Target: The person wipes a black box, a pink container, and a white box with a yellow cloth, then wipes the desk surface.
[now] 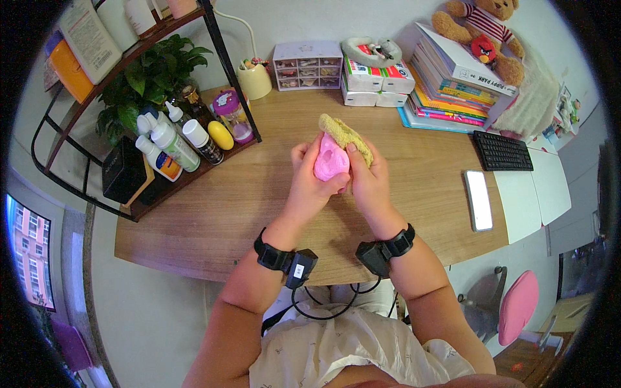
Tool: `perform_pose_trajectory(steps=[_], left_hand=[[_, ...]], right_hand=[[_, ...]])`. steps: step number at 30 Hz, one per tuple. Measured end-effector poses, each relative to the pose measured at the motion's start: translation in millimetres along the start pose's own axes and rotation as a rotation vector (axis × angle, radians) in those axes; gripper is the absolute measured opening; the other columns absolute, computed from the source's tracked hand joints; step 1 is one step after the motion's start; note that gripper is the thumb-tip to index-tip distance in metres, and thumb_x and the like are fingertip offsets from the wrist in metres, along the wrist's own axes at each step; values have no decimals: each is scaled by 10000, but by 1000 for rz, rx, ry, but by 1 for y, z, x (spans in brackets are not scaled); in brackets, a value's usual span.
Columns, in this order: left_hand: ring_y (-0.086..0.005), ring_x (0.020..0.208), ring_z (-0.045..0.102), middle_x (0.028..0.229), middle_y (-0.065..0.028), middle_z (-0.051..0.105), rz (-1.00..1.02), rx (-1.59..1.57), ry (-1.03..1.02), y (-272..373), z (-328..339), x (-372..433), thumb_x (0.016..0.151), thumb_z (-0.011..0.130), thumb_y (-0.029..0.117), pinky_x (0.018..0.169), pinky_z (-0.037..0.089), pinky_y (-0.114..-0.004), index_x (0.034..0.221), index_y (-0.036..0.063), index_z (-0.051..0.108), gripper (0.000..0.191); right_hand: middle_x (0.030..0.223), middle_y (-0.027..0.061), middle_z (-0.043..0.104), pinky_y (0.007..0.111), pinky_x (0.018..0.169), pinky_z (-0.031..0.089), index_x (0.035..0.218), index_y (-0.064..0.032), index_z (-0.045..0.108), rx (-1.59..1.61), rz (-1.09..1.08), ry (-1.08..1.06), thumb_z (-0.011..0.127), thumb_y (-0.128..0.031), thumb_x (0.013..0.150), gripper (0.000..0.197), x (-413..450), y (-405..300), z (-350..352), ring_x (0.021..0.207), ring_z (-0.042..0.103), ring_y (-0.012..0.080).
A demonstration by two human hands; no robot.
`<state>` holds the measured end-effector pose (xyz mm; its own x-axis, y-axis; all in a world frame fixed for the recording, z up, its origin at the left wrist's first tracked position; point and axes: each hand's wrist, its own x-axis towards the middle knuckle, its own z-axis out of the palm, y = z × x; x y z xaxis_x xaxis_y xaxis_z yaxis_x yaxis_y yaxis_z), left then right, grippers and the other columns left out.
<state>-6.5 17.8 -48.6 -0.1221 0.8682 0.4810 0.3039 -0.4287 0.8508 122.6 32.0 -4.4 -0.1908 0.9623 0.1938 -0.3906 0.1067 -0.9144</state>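
Note:
My left hand (312,179) grips a glossy pink object (331,160) with a rounded hollow in its surface; its exact kind is unclear. A folded yellow cloth (342,132) with a fuzzy texture is held in my right hand (371,177), thumb on top. The cloth lies against the upper right side of the pink object. Both hands are close together above the middle of the wooden desk (271,218). My fingers hide the underside of the pink object and part of the cloth.
A shelf rack (194,182) with several bottles stands at the left. Along the back are a small drawer box (308,65), tissue packs (376,80) and stacked books (453,92). A phone (478,200) and a black keyboard (503,151) lie at the right.

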Motion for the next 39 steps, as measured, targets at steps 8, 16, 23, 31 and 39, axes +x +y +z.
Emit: perform_pose_trajectory(steps=[8,16,23,31,39], left_hand=[[-264,1236,492,1344,-149,499,-369,-904,64,18,0,4,937,388,346,1057,385,-381,1346,4,452,537],[-287,1042,604,1126,-158,621,-581,-1284,120,30,-20,14,921,307,502,935,486,-395,1194,12,558,614],[-261,1017,616,1121,-136,622,-568,-1357,63,31,-16,12,944,328,541,907,497,-375,1167,33,557,600],[-232,1068,605,1163,-127,617,-484,-971,75,7,1,3,1026,280,386,961,468,-395,1242,32,514,476],[-276,1017,626,1125,-165,629,-481,-1001,90,8,-7,6,1022,276,410,934,486,-400,1237,-14,513,532]], right_hand=[[1373,165,499,429,1103,331,1285,-60,563,-806,-734,-228,586,-65,856,430,7,-1,-4,1271,481,316],[1329,162,524,557,1103,294,1175,-68,600,-842,-905,-598,645,-132,787,396,1,-3,2,1261,479,358],[1330,161,528,539,1103,301,1181,-70,595,-790,-958,-521,642,-114,792,395,-1,9,6,1267,476,354],[1252,177,589,383,1023,408,1198,-64,598,-673,-622,-80,591,-126,890,314,11,1,-4,1185,553,340],[1160,71,639,307,920,455,1273,1,548,-285,-52,190,509,-203,985,355,20,10,-14,1075,576,165]])
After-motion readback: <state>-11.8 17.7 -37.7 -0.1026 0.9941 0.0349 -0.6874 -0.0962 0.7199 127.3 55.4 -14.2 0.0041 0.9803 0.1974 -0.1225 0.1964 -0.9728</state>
